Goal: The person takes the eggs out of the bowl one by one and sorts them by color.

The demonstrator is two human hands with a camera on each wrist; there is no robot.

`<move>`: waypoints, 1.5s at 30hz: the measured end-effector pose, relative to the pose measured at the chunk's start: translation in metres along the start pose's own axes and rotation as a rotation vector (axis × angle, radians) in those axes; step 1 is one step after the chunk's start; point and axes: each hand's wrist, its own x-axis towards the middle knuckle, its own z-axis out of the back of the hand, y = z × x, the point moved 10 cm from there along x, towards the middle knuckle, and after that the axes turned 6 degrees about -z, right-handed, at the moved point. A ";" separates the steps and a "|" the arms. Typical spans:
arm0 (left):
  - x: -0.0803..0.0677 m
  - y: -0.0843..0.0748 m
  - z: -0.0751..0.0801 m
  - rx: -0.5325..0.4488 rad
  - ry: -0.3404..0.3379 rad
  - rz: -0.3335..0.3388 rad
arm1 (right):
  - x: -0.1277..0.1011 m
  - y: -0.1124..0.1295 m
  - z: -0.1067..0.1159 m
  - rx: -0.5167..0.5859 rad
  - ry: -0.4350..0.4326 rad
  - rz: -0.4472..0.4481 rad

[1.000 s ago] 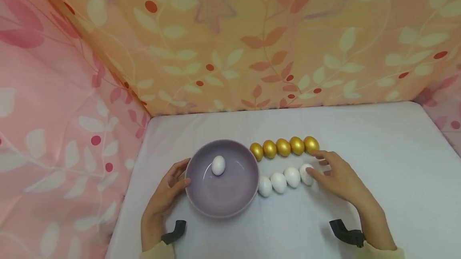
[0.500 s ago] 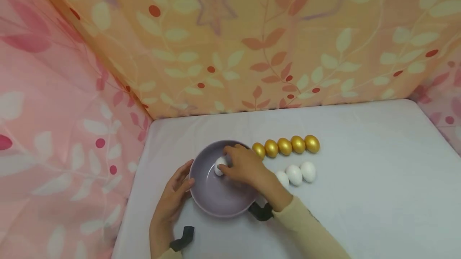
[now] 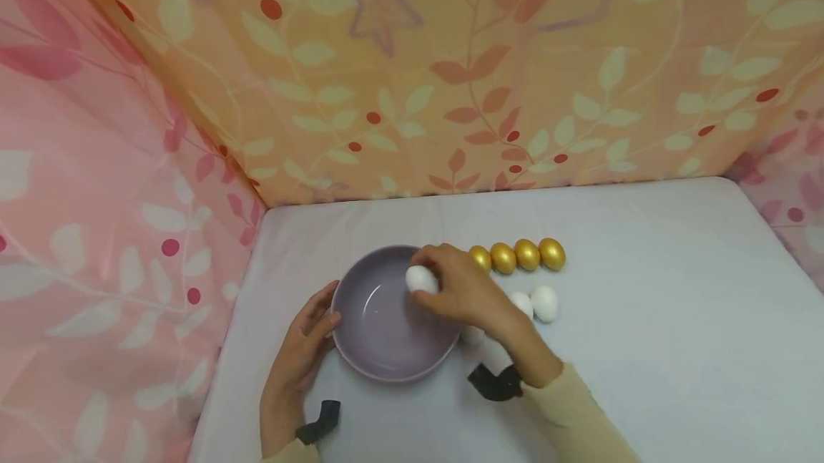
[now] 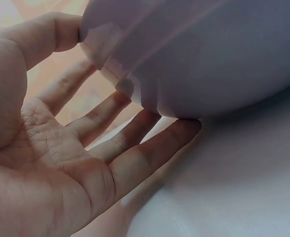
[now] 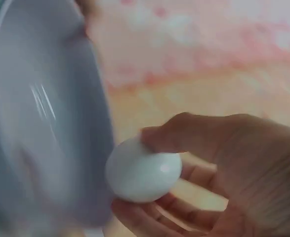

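Note:
In the head view my right hand (image 3: 468,291) pinches a white egg (image 3: 421,280) over the right side of a round lilac bowl (image 3: 389,348). The right wrist view shows the thumb (image 5: 184,132) on top of the egg and the other fingers beneath. No egg lies in the visible part of the bowl. On the left, my left hand (image 3: 297,352) steadies the bowl from outside. Its extended fingers (image 4: 149,150) touch the outer wall in the left wrist view, with the thumb (image 4: 56,32) at the rim.
Right of the bowl runs a row of golden eggs (image 3: 528,255). Nearer to me is a row of white eggs (image 3: 544,303), partly hidden by my right arm. A white cloth (image 3: 656,348) covers the table, and patterned curtains (image 3: 386,76) stand behind and at the sides.
My right hand moved from the white row into the bowl, took hold of the egg there, and has brought it up and to the right. The left hand stays at the bowl.

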 end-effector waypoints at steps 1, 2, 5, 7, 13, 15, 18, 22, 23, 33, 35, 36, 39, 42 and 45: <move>0.000 -0.001 0.001 0.003 -0.004 -0.001 | -0.009 -0.008 0.017 0.046 -0.032 -0.004; 0.000 -0.001 0.002 0.006 -0.008 -0.002 | -0.018 -0.019 0.032 0.090 -0.054 -0.021; -0.001 0.001 0.003 0.009 -0.006 -0.004 | -0.043 -0.056 0.070 0.184 -0.132 -0.105; -0.001 0.002 0.003 0.007 -0.001 -0.001 | -0.057 -0.079 0.088 0.213 -0.171 -0.161; -0.002 0.001 0.001 0.016 0.028 -0.004 | -0.085 -0.125 0.116 0.182 -0.226 -0.279; -0.001 0.001 0.001 0.021 0.032 -0.004 | -0.090 -0.137 0.120 0.159 -0.239 -0.314; -0.002 0.001 0.002 0.022 0.027 -0.005 | -0.095 -0.151 0.123 0.115 -0.249 -0.354; -0.002 0.001 0.002 0.024 0.013 -0.002 | -0.100 -0.163 0.122 0.055 -0.255 -0.371; -0.002 0.001 0.002 0.024 0.011 -0.001 | -0.101 -0.165 0.121 0.036 -0.260 -0.366; -0.003 0.004 0.002 0.017 -0.006 0.012 | -0.106 -0.180 0.116 -0.134 -0.304 -0.320; -0.003 0.004 0.003 0.016 -0.007 0.012 | -0.107 -0.184 0.114 -0.154 -0.306 -0.323; -0.003 0.005 0.003 0.017 -0.007 0.011 | -0.107 -0.186 0.112 -0.160 -0.301 -0.326; -0.003 0.005 0.003 0.016 -0.004 0.009 | -0.106 -0.192 0.108 -0.177 -0.280 -0.344; -0.002 0.006 0.004 0.018 -0.003 0.011 | -0.105 -0.197 0.104 -0.181 -0.248 -0.365; -0.001 0.006 0.004 0.024 0.002 0.015 | -0.105 -0.201 0.101 -0.175 -0.230 -0.378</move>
